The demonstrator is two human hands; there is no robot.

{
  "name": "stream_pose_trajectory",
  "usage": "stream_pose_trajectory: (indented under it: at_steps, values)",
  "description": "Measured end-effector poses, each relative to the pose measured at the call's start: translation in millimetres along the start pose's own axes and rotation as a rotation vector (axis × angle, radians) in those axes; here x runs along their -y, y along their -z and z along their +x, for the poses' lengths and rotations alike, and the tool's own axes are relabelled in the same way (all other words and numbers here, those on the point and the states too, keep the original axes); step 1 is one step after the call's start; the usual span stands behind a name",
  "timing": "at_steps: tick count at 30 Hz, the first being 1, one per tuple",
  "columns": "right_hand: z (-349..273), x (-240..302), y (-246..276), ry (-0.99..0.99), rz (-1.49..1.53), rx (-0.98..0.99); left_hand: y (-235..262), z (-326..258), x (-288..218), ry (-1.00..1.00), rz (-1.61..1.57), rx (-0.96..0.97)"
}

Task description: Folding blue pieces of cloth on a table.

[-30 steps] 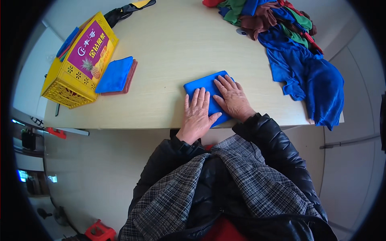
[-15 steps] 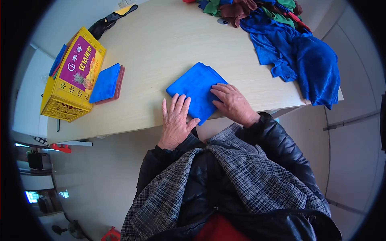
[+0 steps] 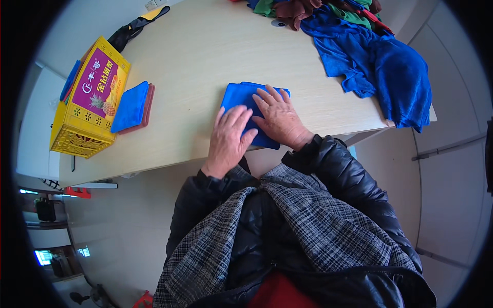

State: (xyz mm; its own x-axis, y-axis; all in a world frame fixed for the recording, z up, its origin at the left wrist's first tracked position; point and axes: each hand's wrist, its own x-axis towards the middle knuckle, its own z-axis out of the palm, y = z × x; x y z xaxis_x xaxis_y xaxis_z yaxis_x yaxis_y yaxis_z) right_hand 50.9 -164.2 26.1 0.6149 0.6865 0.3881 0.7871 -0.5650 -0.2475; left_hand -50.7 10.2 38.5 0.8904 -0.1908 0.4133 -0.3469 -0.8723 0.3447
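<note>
Folded blue cloth [image 3: 240, 97], seemingly square, flat near the table's front edge

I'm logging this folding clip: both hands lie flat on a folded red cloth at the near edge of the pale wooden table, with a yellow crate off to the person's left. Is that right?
Not quite: the folded cloth under the left hand and right hand is blue, not red, as the head view shows. The rest holds: both hands lie flat on it near the edge of the pale wooden table, and the yellow crate stands to the person's left.
</note>
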Motion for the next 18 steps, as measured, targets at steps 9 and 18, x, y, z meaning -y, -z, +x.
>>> stream_pose_trajectory:
  at_steps: [9, 18]
  values:
    - [1.4, 6.4, -32.3, -0.192, -0.037, 0.037, -48.4, 48.1, 48.6, 0.08, 0.116, 0.083]
    - [2.7, 3.3, -28.9, -0.202, -0.023, 0.066, -50.1, 46.7, 49.3, 0.117, 0.145, 0.145]
